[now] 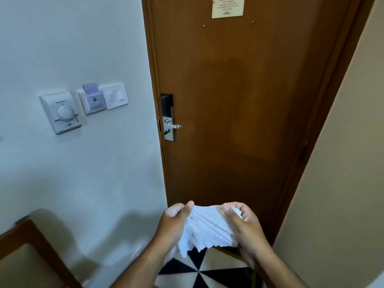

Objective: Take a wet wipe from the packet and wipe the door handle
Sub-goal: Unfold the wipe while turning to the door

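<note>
Two hands hold one white wet wipe point(207, 227) spread between them, low before the brown door point(239, 100): left hand point(174, 221) and right hand point(245, 223), fingers closed, pinch its upper corners. Door handle point(174, 126), metal, sits well above, untouched, near wall switches point(115, 96).

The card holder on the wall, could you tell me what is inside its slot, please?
A pale purple card stands in the card holder, its top half sticking out. The lower half is hidden inside the slot.
</note>
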{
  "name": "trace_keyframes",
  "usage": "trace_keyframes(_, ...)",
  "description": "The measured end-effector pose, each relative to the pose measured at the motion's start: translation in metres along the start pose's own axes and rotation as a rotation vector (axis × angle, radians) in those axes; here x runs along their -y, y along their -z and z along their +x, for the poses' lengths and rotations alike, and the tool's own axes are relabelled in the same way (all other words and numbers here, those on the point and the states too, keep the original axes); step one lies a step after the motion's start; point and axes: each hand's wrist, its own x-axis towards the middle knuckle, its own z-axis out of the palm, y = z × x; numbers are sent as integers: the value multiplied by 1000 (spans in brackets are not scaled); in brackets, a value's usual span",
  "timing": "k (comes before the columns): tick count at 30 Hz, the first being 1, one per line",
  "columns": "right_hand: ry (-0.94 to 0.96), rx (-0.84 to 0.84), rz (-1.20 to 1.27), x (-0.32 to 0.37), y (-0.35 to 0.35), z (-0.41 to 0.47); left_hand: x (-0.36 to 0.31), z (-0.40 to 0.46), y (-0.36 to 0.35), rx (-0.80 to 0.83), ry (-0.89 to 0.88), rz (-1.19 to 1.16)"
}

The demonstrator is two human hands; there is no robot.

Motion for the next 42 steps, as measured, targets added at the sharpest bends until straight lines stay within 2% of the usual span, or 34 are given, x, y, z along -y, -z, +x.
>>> trace_keyframes(5,27,-79,1,13,-8,50,-12,56,5,-52,-34,5)
trace_keyframes(11,6,-84,106,20,-17,101,-16,121,24,36,-80,193)
trace_keyframes(14,-8,-95,169,18,-12,131,-13,150,22,37,-50,160)
trace_keyframes(19,-19,-93,186,10,-10,201,-19,201,6,-53,35,62)
trace_keyframes(23,2,-150,-75,8,-17,263,-32,243,-5,-89,47,-22)
trace_keyframes(25,130,-252,-320,14,-22,288,-46,267,-11,-81,32,-24)
trace_keyframes(27,276,-295,-457,22,-23,311,-60,290,-19,-46,40,2)
trace_keyframes(29,247,-133,-438,31,-18,328,-71,312,-28,66,70,-53)
trace_keyframes(31,55,198,-306,41,-18,339,-80,325,-32,185,73,-75)
trace_keyframes(33,-54,376,-174,46,-18,349,-87,337,-40,300,57,-114)
trace_keyframes(35,-68,406,-55,49,-28,356,-91,347,-40,354,55,-163)
trace_keyframes(38,-107,364,95,47,-48,367,-92,359,-27,319,44,-123)
trace_keyframes(42,-67,333,5,52,-80,390,-96,380,11,217,-12,104)
